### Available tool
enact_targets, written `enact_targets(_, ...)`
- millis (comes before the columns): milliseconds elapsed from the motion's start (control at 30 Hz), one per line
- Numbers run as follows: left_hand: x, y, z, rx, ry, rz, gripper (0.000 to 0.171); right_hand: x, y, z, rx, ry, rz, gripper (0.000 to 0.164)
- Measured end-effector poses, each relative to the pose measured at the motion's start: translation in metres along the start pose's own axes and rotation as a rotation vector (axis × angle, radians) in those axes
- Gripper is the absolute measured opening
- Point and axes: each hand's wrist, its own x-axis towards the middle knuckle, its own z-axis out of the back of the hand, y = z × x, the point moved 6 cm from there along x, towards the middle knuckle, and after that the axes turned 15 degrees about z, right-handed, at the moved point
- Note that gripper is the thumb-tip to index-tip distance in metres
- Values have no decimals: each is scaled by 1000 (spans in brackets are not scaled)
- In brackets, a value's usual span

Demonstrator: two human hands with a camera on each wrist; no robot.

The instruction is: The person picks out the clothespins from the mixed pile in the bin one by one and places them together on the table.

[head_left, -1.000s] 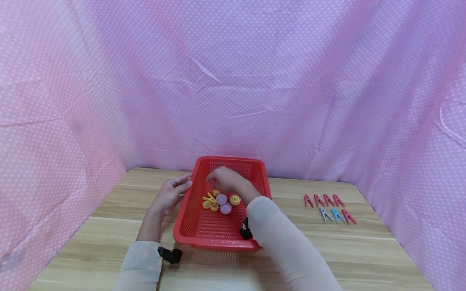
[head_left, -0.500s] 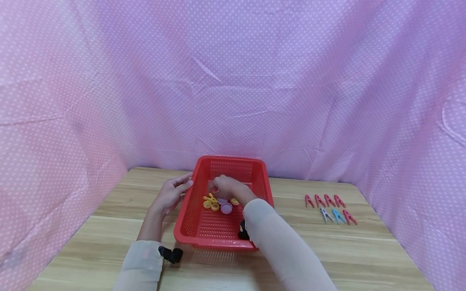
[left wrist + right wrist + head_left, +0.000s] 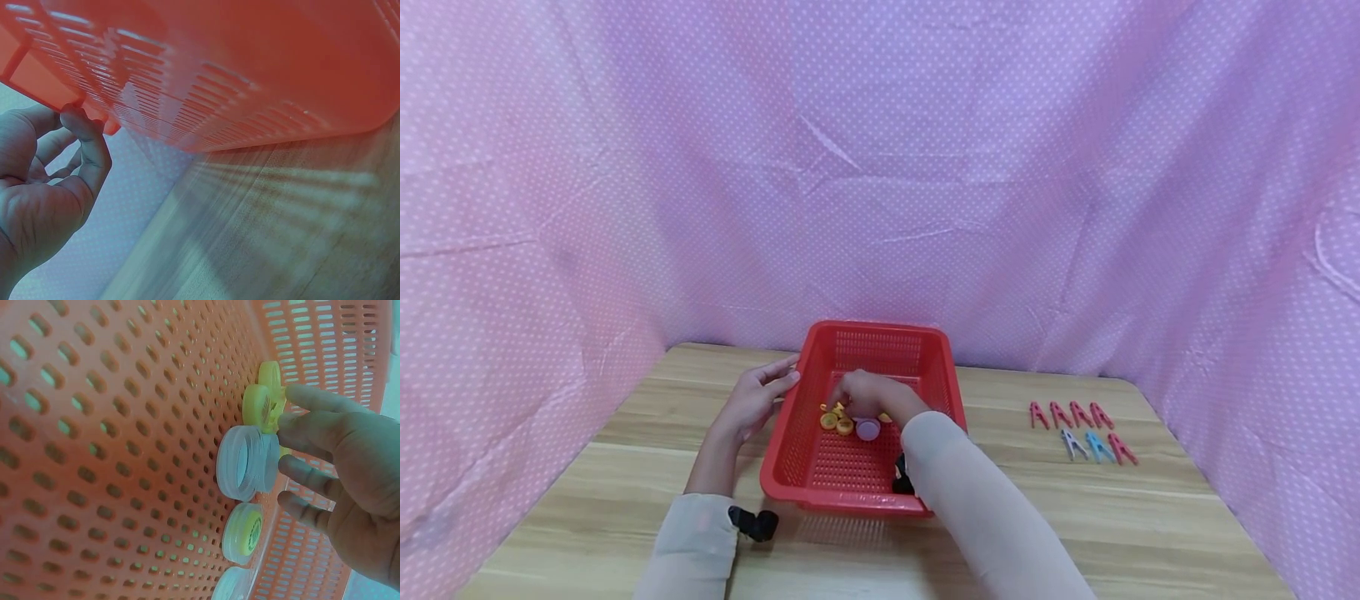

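A red plastic basket (image 3: 880, 502) stands on the table in the head view. My left hand (image 3: 751, 402) holds its left rim, with thumb and forefinger meeting at the rim in the left wrist view. Inside the basket, my right hand (image 3: 872, 393) reaches down to a yellow clothespin (image 3: 833, 408). In the right wrist view its thumb and forefinger lie apart at yellow pieces. Yellow caps (image 3: 256, 405) and purple-clear round lids or small jars (image 3: 237, 464) lie near the fingers. One round piece has a yellow printed disc (image 3: 252, 532). The right hand partly hides several of these pieces in the head view.
Several pink clothespins (image 3: 1078, 414), a grey one (image 3: 1073, 444) and a blue one (image 3: 1099, 447) lie in two rows on the wooden table (image 3: 1037, 517), right of the basket. A pink dotted cloth (image 3: 880, 208) hangs behind and around the table.
My right hand has lowered toward the near side of the basket, onto the yellow clothespin, and now covers more of the round pieces. The left hand stays at the rim.
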Motion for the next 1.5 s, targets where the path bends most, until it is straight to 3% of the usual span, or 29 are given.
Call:
enact_targets(200, 1, 1, -1, -2, 4, -1, 54, -1, -1, -2, -38, 27, -21, 43)
enact_targets(600, 0, 1, -1, -9, 7, -2, 54, -2, -5, 1, -77, -32, -42, 33)
enact_targets(867, 1, 0, 0, -5, 0, -2, 54, 4, -6, 4, -246, -5, 19, 34)
enact_targets(1067, 2, 1, 0, 2, 0, 4, 53, 0, -8, 3, -181, -12, -30, 39)
enact_targets(1200, 1, 1, 1, 8, -3, 6, 54, 0, -8, 3, -212, -10, -29, 41)
enact_targets(1500, 3, 1, 1, 7, -8, 7, 53, 1, -11, 2, -174, -26, -87, 24)
